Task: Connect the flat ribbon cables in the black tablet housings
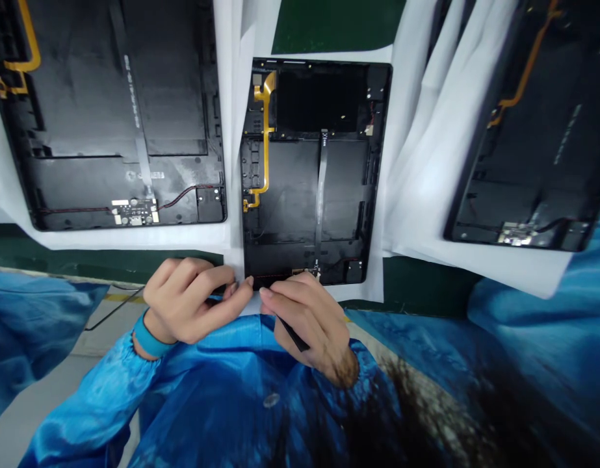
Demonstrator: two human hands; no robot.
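An opened black tablet housing (309, 175) lies in the middle on white paper, with a yellow flex cable (265, 136) down its left side and a dark ribbon down its centre. My left hand (192, 299) is curled at the housing's near left corner, fingertips pinched together on something small I cannot make out. My right hand (309, 318) is closed round a thin black tool (292, 335), its fingers pressed against the housing's near edge. Both wrists are in blue sleeves.
Another open black housing (114, 117) lies at the left and a third (538, 130) at the right, each on white paper (426, 162) over a green mat (329, 23). Blue fabric (524, 364) fills the lower part of the view.
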